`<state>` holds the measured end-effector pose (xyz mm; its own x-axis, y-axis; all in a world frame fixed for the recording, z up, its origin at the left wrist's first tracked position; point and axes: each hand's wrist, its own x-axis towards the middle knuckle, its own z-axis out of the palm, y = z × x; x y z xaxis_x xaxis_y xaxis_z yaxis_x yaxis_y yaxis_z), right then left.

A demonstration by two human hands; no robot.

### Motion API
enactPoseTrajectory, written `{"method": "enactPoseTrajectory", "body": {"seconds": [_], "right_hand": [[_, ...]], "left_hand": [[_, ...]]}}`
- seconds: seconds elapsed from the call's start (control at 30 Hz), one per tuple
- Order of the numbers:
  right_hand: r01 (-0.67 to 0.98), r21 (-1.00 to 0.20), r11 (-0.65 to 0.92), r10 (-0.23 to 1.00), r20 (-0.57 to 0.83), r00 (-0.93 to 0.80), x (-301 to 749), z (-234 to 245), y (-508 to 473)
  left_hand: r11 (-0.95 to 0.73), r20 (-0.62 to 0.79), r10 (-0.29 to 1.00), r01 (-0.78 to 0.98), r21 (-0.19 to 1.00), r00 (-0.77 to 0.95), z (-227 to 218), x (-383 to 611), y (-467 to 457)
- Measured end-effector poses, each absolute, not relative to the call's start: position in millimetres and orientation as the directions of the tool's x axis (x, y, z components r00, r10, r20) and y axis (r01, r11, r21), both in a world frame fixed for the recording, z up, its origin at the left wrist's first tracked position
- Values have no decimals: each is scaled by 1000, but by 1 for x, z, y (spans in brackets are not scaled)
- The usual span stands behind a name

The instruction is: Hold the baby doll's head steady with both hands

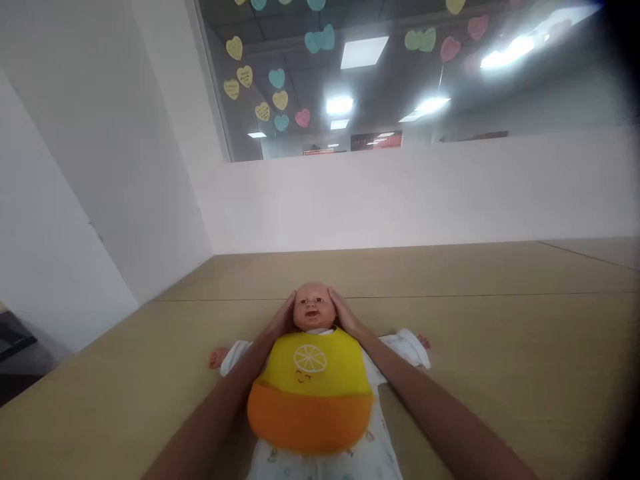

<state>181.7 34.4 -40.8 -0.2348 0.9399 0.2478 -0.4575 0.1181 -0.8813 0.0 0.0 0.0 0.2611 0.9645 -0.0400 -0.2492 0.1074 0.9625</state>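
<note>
A baby doll (313, 307) lies on its back on the light wooden table (500, 347), head pointing away from me. It wears white printed clothes and a yellow bib (310, 387) with an orange pocket and a lemon drawing. My left hand (283, 319) cups the left side of the doll's head. My right hand (344, 313) cups the right side. Both forearms run along the doll's body, and the fingertips are hidden behind the head and neck.
A white wall (400, 200) rises at the table's far edge, with a window (380, 73) above it carrying several paper hearts. Another white wall (100, 167) stands to the left. Bare tabletop spreads on both sides of the doll.
</note>
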Motion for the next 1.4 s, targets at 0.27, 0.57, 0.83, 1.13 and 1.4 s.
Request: {"method": "enactPoseTrajectory", "body": {"seconds": [0.27,0.57,0.83,1.13,1.4], "right_hand": [[-391,-890,233,939,311,-149,182,-37,35],[-336,-881,334,915,388,-108,186,-29,30],[-262,-829,494,858,513,-8,193,-24,30],[-340,-872,352,920,389,-45,190,-27,30],[-293,-918,266,928,326,-180,188,-46,45]], "left_hand": [[-43,84,981,-230,972,172,9,-6,-15],[-181,192,976,-108,977,98,7,-2,9],[-208,224,971,-173,963,78,4,-7,9],[-125,169,973,-252,960,158,-2,-2,14],[-167,219,945,-216,962,242,-12,-16,3]]}}
